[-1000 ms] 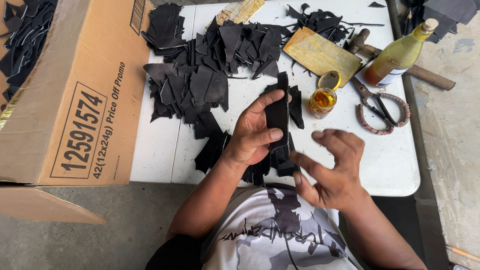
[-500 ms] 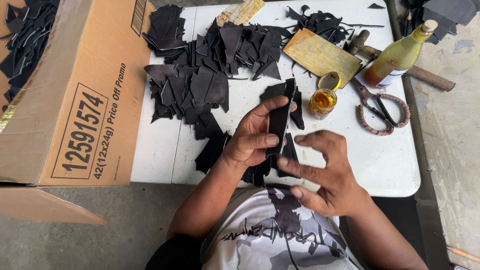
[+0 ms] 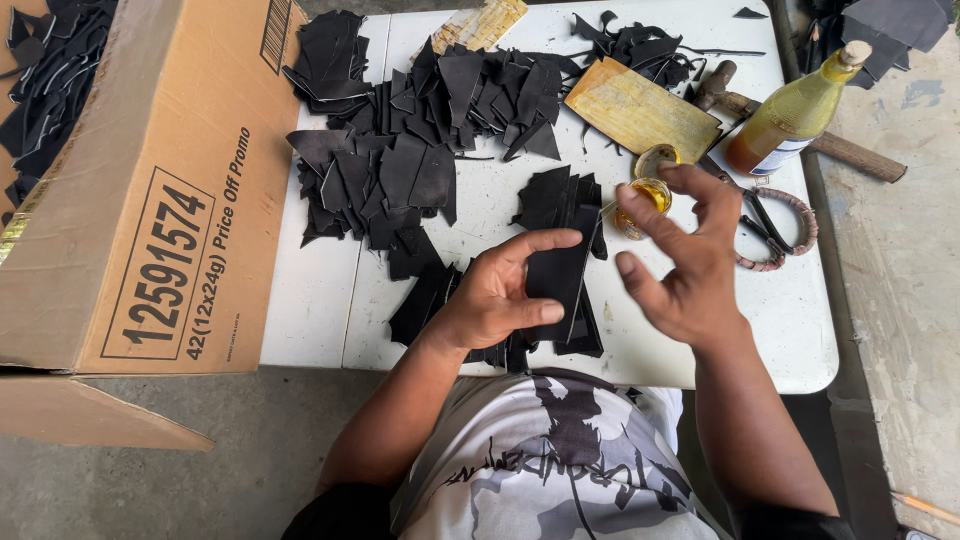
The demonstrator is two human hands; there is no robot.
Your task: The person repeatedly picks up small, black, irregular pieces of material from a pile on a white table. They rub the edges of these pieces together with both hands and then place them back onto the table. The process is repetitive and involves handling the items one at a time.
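At far left, a cardboard box (image 3: 150, 190) is stood beside the white table (image 3: 310, 310). Near centre, a black leather piece (image 3: 556, 280) is pinched between thumb and fingers of the left hand (image 3: 495, 295). Just right, the right hand (image 3: 680, 265) is held with fingers spread, empty, near a small glue jar (image 3: 648, 192).

A white folding table (image 3: 320, 320) with a seam down its top stands on a grey concrete floor (image 3: 250, 450). The floor is worn and stained, paler along the table's right edge, where it shows blue-grey marks. A large brown cardboard box (image 3: 150, 200) stands against the table's left edge, one flap lying open on the floor. Soft, even daylight falls over everything, without hard shadows.
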